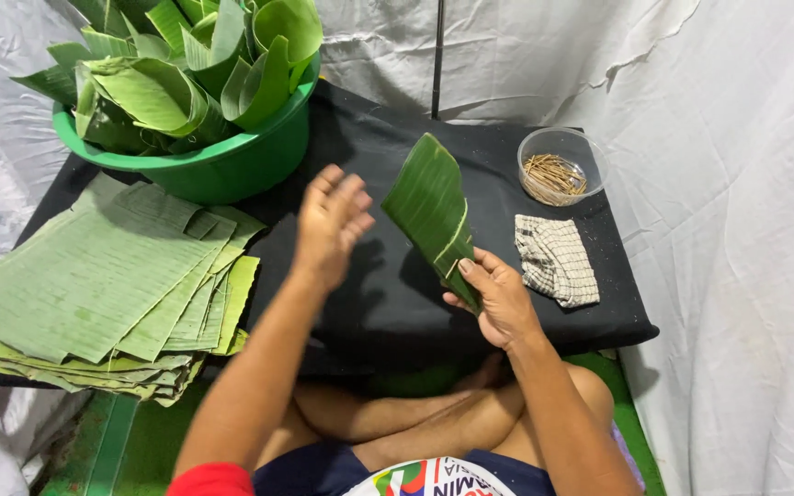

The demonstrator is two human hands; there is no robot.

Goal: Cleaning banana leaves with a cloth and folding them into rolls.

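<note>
Banana leaf pinched upright in right hand.

green leaf; black cloth — checked rag

A leaf stack lies left on the tabletop, with a basin of leaves behind it. Right lie a cloth and, behind it, a bowl of sticks.
</note>
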